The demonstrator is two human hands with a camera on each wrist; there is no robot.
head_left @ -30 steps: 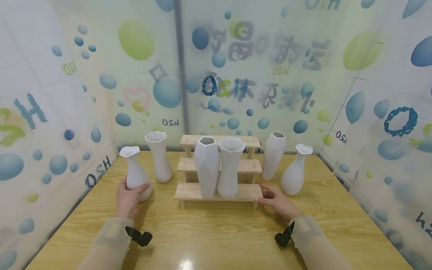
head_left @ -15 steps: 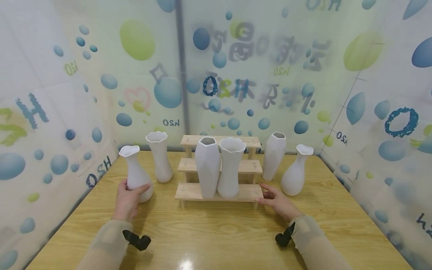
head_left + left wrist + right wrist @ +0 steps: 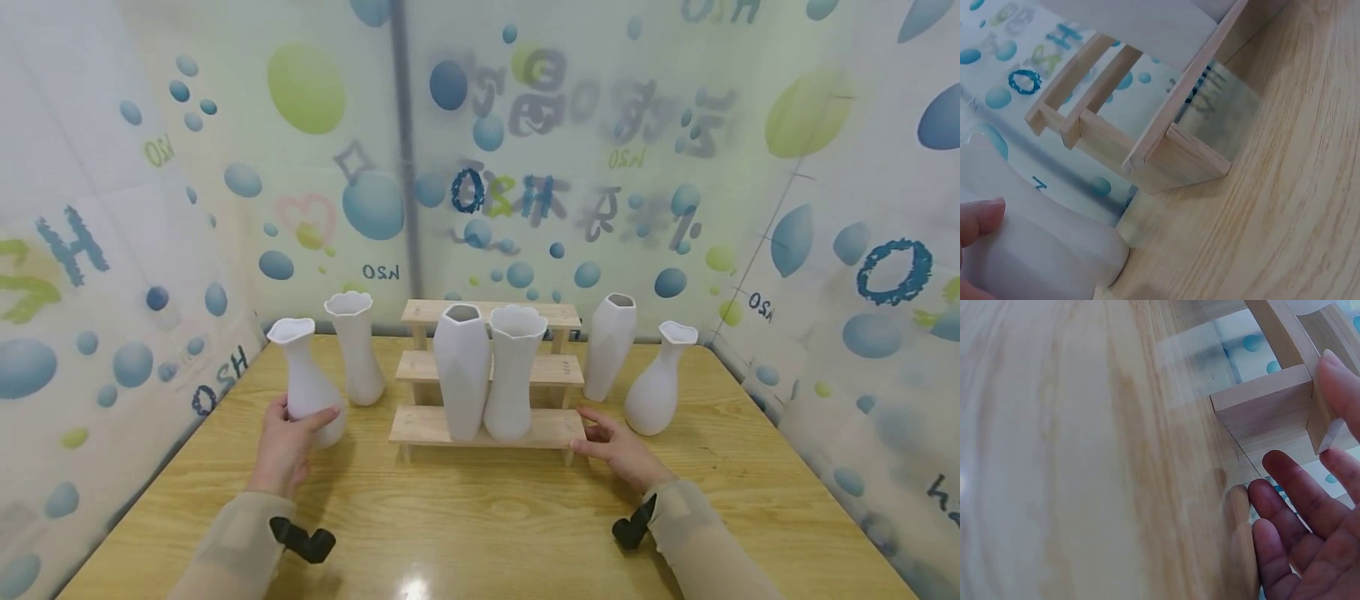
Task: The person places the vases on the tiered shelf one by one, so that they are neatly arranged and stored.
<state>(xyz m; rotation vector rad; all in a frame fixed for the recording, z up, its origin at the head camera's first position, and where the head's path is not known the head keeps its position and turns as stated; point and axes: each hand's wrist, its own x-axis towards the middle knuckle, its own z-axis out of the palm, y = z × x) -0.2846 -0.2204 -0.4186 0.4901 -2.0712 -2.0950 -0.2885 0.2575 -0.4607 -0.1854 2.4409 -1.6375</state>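
- The left hand (image 3: 283, 442) grips a flared-lip vase (image 3: 311, 387), its base cut off in the left wrist view; whether it touches the table, I cannot tell.
- The right hand (image 3: 618, 454) pinches the near end of the wooden rack (image 3: 555, 425).
- Between the hands, a faceted vase (image 3: 461, 375) and scalloped vase (image 3: 516, 375) stand on the lowest step, hiding parts of the upper ones; loading looks partly done.
- Apparently left: the held vase, plus three beyond the hands, one left (image 3: 358, 362), two right (image 3: 609, 350) (image 3: 651, 402).

Left hand (image 3: 285, 443): gripping, thumb extended | right hand (image 3: 621, 452): thumb and forefinger pinching, others loosely bent
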